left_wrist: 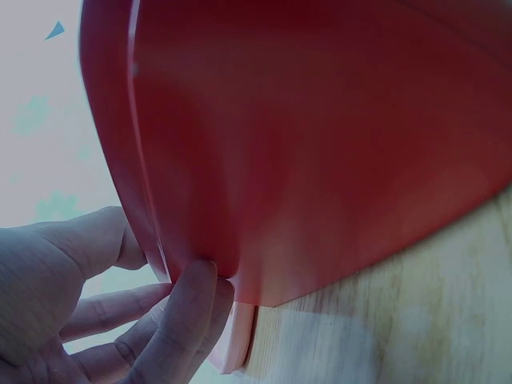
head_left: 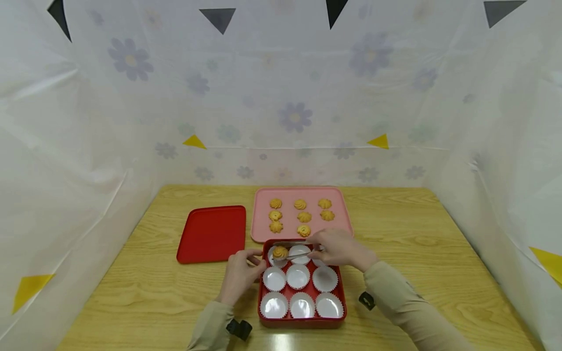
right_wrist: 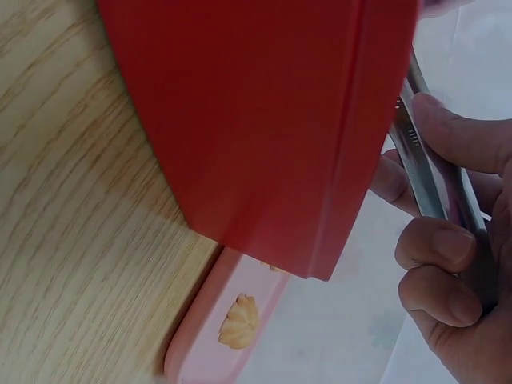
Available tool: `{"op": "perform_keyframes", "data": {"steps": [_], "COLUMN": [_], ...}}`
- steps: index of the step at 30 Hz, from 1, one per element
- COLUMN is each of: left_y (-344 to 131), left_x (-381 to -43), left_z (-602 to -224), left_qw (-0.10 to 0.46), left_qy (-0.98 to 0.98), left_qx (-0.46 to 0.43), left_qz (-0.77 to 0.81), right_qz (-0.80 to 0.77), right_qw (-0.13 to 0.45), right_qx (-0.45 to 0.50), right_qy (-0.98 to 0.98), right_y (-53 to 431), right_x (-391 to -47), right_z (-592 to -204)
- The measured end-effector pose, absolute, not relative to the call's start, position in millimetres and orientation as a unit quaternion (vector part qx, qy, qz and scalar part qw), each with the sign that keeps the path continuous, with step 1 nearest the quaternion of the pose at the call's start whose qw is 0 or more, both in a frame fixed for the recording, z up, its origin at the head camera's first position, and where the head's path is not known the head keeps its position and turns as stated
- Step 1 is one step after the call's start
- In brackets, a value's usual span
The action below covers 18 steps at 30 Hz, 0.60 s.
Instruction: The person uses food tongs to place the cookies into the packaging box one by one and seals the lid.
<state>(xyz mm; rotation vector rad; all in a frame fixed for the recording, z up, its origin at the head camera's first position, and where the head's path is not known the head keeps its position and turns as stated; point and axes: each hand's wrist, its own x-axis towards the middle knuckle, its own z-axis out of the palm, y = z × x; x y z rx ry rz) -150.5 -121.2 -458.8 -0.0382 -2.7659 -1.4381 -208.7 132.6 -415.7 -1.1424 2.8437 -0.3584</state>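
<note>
My right hand grips metal tongs, seen along their handles in the right wrist view. Between the tongs' tips is a swirled golden cookie, at the far-left paper cup of a red box. White paper cups stand in rows inside this box; the right hand partly covers the far-right one. My left hand holds the box near its far-left corner, with bent fingers against the outer wall and the thumb by the rim.
Behind the box, a pink tray carries several cookies of different shapes. A flat red lid lies to the left on the wooden table. White flowered sheeting encloses the table's back and sides.
</note>
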Motion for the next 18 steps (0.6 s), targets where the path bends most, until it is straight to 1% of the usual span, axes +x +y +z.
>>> {"op": "perform_keyframes", "data": {"steps": [8,18], "left_y": [-120.9,-121.0], "left_x": [-150.0,-150.0], "left_z": [-457.5,-457.0], "left_qw": [0.005,0.012], "left_qy": [-0.886,-0.889], "left_qx": [-0.011,-0.015], "left_qz": [-0.463,-0.458], "right_qz": [-0.108,-0.107], "right_qw": [0.026,0.028], "right_qx": [-0.367,-0.371], "right_qy": [0.923,0.922], "right_y": [129.4,129.1], "right_x": [-207.9,-206.7], "right_z": [-416.3,-416.2]}}
